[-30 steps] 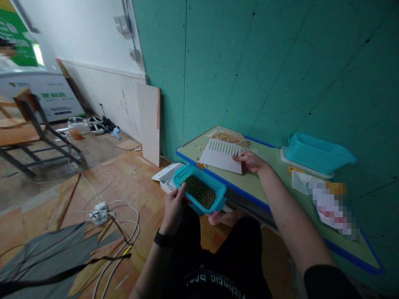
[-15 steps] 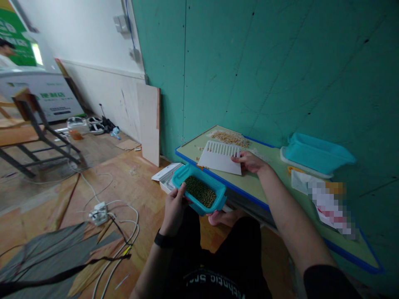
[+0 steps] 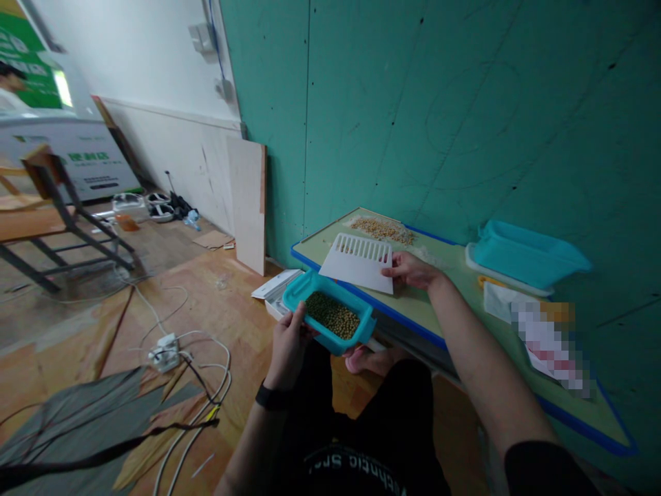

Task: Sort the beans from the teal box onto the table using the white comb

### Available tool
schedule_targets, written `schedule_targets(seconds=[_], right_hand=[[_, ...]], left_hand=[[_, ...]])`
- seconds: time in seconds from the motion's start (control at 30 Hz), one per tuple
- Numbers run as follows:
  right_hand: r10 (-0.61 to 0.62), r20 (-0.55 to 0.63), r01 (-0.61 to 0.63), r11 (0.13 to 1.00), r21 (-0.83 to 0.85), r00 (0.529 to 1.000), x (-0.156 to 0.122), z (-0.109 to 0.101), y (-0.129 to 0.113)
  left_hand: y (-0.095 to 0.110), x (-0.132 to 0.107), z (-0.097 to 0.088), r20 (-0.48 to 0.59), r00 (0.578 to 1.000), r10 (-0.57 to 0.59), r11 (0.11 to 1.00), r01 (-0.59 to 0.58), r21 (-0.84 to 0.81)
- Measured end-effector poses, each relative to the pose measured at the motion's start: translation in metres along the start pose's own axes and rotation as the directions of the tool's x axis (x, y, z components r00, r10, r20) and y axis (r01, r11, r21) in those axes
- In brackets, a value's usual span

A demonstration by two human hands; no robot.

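Fingers pinched on a slotted plate [image 3: 357, 269] and a teal tub [image 3: 310, 283]

Thumb on top and fingers tucked behind, my right hand [image 3: 413, 269] is closed on the right edge of the slotted plate; how far the fingers reach beneath it I can't see. My left hand [image 3: 288, 341] is closed on the near left side of the teal tub, thumb over the rim, its other fingers mostly hidden below.

The slotted plate looks thin, stiff and light, probably smooth plastic, so I'd expect it to pivot in a one-edge pinch. Held on the solid part, clear of the slots, it should sit steadier. It lies over the near edge of the table [image 3: 434, 303], slots facing away from me; whether it touches the top I can't tell.

The teal tub is held over my lap, just beside the slotted plate. Green and pale beans [image 3: 334, 317] lie in it, and I judge their weight makes it the heavier of the two, with a load that could roll if the rim dips. A palm under the base would probably carry it better than a rim pinch.

Farther out, a heap of yellow kernels [image 3: 385, 229] lies toward the far side of the table, a bigger blue bin [image 3: 527, 255] stands well to the right, and a white box [image 3: 279, 284] sits open beyond the tub
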State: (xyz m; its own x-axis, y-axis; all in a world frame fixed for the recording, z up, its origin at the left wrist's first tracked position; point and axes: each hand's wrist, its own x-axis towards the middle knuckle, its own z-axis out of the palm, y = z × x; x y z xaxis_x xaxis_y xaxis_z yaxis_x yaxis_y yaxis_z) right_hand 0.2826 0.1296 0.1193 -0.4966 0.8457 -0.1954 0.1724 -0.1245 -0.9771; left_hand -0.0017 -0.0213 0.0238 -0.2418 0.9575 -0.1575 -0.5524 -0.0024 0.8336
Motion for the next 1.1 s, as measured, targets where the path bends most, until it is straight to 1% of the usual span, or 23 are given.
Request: schedule_targets(seconds=[0.07, 0.13, 0.2, 0.3, 0.33, 0.4, 0.53, 0.73, 0.9, 1.1], right_hand=[[-0.005, 0.004, 0.005, 1.0, 0.017, 1.0, 0.001, 0.0, 0.001], [-0.026, -0.032, 0.028, 0.999, 0.041, 0.999, 0.004, -0.001, 0.003], [-0.068, -0.122, 0.077, 0.995, 0.07, 0.99, 0.008, 0.001, 0.003], [-0.117, -0.276, 0.151, 0.983, 0.106, 0.954, 0.015, 0.006, 0.004], [-0.12, -0.307, 0.163, 0.98, 0.116, 0.944, 0.016, 0.008, 0.005], [-0.115, -0.332, 0.167, 0.977, 0.133, 0.936, 0.02, 0.015, 0.006], [-0.102, -0.319, 0.154, 0.978, 0.14, 0.942, 0.024, 0.027, 0.006], [-0.087, -0.32, 0.134, 0.983, 0.127, 0.943, 0.029, 0.036, 0.004], [-0.074, -0.29, 0.109, 0.989, 0.104, 0.954, 0.029, 0.038, 0.003], [-0.063, -0.255, 0.087, 0.993, 0.084, 0.965, 0.027, 0.039, 0.002]], left_hand=[[0.0, 0.0, -0.001, -0.002, 1.0, -0.006, 1.0, 0.006, -0.008], [0.0, 0.001, -0.002, -0.009, 1.0, -0.006, 1.0, 0.006, -0.012], [0.0, 0.001, -0.003, -0.006, 1.0, 0.006, 1.0, -0.006, -0.005], [0.002, 0.005, -0.007, 0.014, 1.0, 0.023, 1.0, -0.023, 0.007], [0.004, 0.008, -0.009, 0.018, 1.0, 0.023, 1.0, -0.023, 0.008], [0.007, 0.015, -0.013, 0.006, 1.0, 0.013, 1.0, -0.013, 0.016], [0.017, 0.031, -0.019, 0.015, 0.999, 0.046, 0.997, -0.047, 0.06], [0.029, 0.048, -0.023, -0.029, 0.998, 0.054, 0.995, -0.051, 0.083], [0.033, 0.054, -0.024, -0.002, 0.999, 0.051, 0.995, -0.05, 0.088], [0.032, 0.054, -0.023, 0.018, 0.999, 0.05, 0.994, -0.051, 0.096]])
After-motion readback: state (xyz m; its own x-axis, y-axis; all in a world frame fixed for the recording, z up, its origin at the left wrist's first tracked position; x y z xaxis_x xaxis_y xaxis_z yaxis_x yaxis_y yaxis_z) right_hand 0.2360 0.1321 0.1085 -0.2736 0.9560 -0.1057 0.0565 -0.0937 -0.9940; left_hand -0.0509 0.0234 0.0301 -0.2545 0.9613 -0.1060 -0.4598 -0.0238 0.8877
